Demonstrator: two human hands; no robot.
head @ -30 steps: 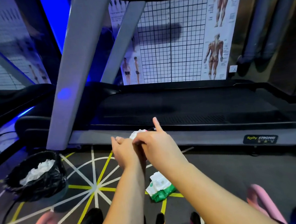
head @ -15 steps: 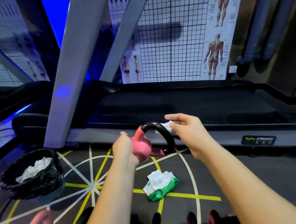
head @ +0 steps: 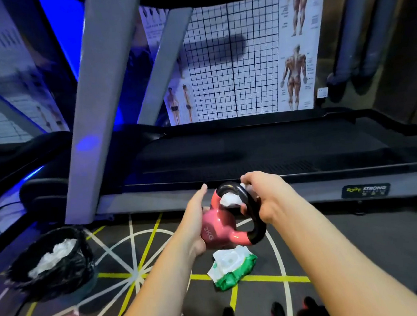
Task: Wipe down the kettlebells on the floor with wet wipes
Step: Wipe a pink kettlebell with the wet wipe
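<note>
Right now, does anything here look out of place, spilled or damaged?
Nothing spilled or damaged. The pink kettlebell is tipped sideways only because the left hand holds its body while the right hand presses a wet wipe on its handle. The wet wipes pack lies crumpled and askew on the floor beneath.

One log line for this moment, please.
left hand: cups pink kettlebell, off floor | right hand: grips wet wipe round handle | wipes pack: on floor

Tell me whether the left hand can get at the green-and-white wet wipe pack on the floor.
Probably not yet: the left hand holds the pink kettlebell with a black handle. The green-and-white wet wipe pack lies uncovered just below, with nothing else blocking it.
</note>
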